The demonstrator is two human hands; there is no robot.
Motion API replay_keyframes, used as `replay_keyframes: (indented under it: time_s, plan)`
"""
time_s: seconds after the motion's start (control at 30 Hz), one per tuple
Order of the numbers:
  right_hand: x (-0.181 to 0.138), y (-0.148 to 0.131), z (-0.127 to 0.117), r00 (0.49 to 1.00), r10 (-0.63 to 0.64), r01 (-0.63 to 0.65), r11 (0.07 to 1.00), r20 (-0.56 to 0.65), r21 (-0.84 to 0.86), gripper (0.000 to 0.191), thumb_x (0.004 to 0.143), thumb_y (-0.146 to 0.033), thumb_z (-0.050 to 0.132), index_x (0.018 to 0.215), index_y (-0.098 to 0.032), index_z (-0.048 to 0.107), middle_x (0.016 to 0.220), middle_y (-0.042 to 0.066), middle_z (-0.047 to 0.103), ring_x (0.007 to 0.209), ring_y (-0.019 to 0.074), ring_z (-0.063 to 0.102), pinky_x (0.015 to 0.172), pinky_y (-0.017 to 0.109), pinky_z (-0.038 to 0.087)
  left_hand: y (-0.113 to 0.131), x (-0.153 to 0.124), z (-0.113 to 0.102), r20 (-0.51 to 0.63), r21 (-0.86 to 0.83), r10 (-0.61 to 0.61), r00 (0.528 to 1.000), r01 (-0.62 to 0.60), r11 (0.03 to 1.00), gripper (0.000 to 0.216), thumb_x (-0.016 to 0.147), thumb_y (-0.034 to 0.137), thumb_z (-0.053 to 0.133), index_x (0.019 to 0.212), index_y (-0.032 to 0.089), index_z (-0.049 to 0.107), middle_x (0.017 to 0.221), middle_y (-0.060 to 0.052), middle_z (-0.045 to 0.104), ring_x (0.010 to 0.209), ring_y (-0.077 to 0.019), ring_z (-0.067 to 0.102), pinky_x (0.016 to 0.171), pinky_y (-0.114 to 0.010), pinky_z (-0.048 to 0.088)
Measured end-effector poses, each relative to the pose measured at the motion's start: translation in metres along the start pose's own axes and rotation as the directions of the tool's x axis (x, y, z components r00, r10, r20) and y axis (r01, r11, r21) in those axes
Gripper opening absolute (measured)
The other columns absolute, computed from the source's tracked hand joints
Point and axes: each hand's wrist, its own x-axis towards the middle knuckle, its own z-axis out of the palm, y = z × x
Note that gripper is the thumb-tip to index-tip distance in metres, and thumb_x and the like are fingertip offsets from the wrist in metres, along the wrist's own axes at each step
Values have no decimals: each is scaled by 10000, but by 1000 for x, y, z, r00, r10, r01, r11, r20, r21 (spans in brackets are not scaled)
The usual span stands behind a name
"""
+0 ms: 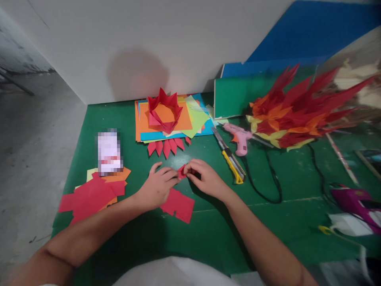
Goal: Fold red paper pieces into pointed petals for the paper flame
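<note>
Between my two hands, above the green table [205,234], is a small folded piece of red paper [181,172]. My left hand [159,184] pinches its left side, while my right hand [201,174] has its fingertips closed on the right side. Flat red paper pieces [181,206] lie just below my left hand. Beyond my hands, a row of pointed red folded paper pieces [166,148] rests along the front of a stack of coloured paper [143,119]. On that stack sits a ring of folded red paper points [165,127].
A yellow utility knife [233,167] and a pink glue gun [242,139] with a black cord lie to the right. Behind them stands a red and orange paper flame shape [291,107]. Red and orange paper scraps [95,194] are piled at left beside a blurred-out pale object [109,153].
</note>
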Motion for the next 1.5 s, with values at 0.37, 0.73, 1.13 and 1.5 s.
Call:
replay_keyframes:
  time_s: [0.37,0.73,1.13,1.5]
  plan:
    - [-4,15,-2,959,-281,284,946,43,-154,126,900,-230,537,916,-206,660,897,66,617,840,176,544,741,331,433,-5,1,-1,-40,4,32,999,-32,999,350,805,33,416,1026,224,608,1087,-5,650,1097,-174,524,1070,-450,164]
    - [-1,10,-4,926,-364,377,869,104,-321,163,936,-225,473,939,-192,633,949,55,677,830,170,579,732,320,458,-4,1,-1,-43,-4,5,999,-5,1000,386,780,33,409,1061,217,599,1161,-35,614,1117,-185,511,1062,-452,195]
    - [0,9,5,968,-223,250,905,119,-345,169,941,-209,442,904,-173,603,908,77,599,850,190,494,756,320,427,-4,1,-1,8,15,17,1000,-17,1000,363,823,42,401,1064,227,600,1220,-29,611,1165,-201,480,1065,-480,196]
    - [4,8,2,979,-158,180,966,128,-185,196,953,-230,407,836,-186,558,853,65,546,811,184,466,735,316,386,-5,1,0,4,59,33,999,-33,998,421,830,50,414,1191,216,554,1235,-33,607,1156,-197,486,1080,-489,169]
